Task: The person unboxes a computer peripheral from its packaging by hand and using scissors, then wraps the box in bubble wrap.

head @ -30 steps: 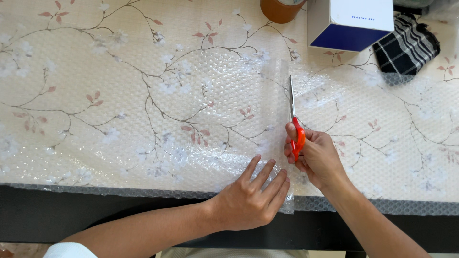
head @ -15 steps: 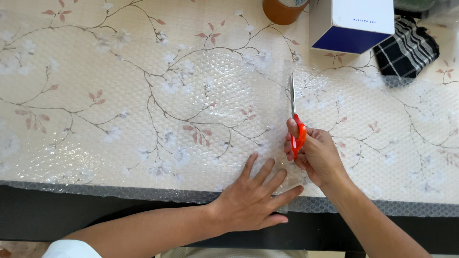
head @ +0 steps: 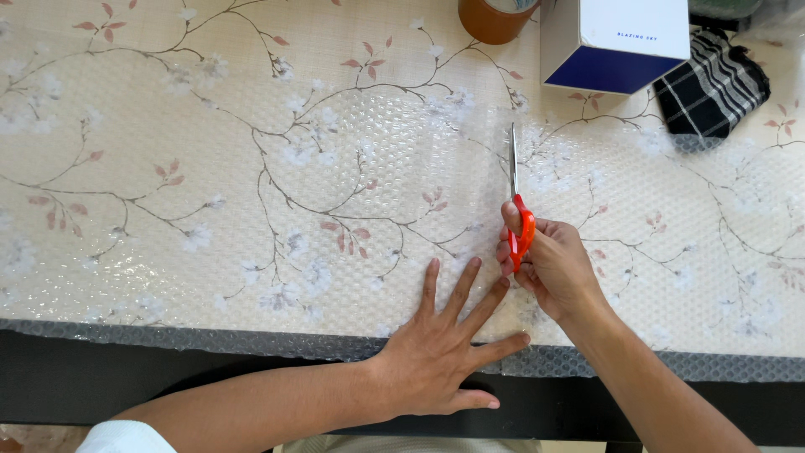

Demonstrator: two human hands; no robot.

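A clear sheet of bubble wrap (head: 352, 210) lies spread over a table with a floral cloth (head: 126, 101). My right hand (head: 553, 268) is closed around the orange handles of a pair of scissors (head: 516, 201), whose blades point away from me along a cut in the wrap. My left hand (head: 440, 352) lies flat, fingers spread, pressing the wrap down at the near table edge, just left of the scissors.
At the far edge stand a white and blue box (head: 616, 42) and a brown roll of tape (head: 495, 17). A black checked cloth (head: 713, 84) lies to the right of the box. The near table edge (head: 168, 340) runs dark below the wrap.
The scissors and my right hand have stayed in nearly the same spot along the cut. My left hand has spread its fingers wider and flattened on the wrap.
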